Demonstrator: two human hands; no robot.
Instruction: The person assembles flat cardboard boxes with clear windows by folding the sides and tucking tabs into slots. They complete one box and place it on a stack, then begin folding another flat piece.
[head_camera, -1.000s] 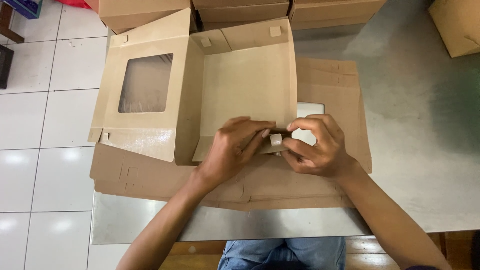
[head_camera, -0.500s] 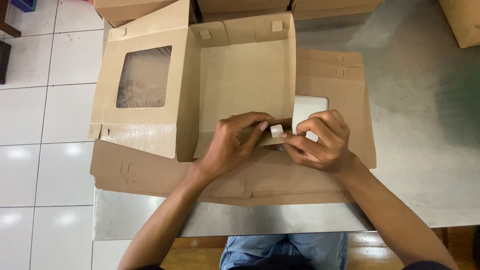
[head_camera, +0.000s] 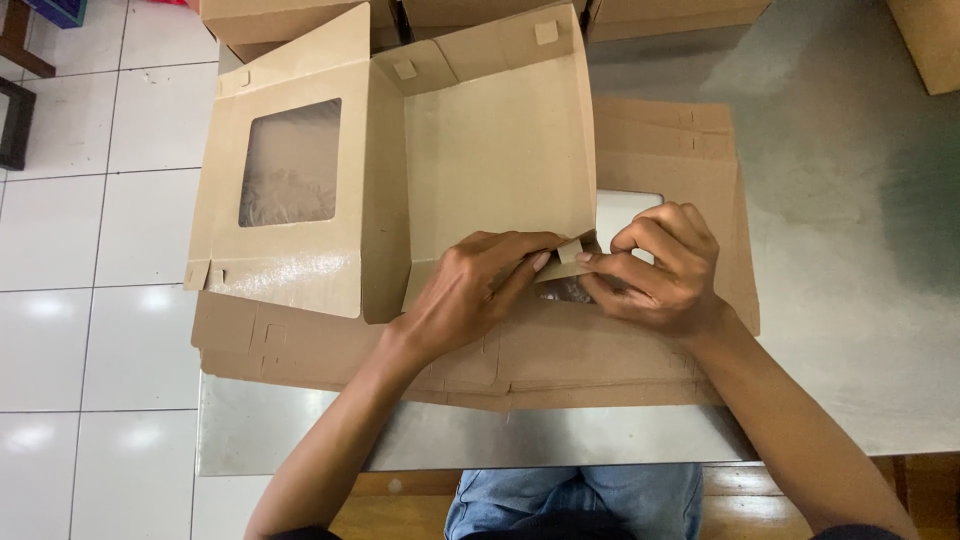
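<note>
At the centre of the frame, the left hand (head_camera: 470, 295) and right hand (head_camera: 655, 265) pinch a small tab (head_camera: 570, 250) on the near corner of a half-folded kraft box (head_camera: 490, 150), its windowed lid (head_camera: 285, 180) open at left, atop flat cardboard blanks (head_camera: 560, 360) on the metal table (head_camera: 850, 300).

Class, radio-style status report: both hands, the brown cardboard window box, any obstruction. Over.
Left hand and right hand pinching small cardboard tab at front corner. Brown cardboard window box half-folded, windowed lid open leftward. Flat cardboard blanks underneath; nothing blocking.
</note>
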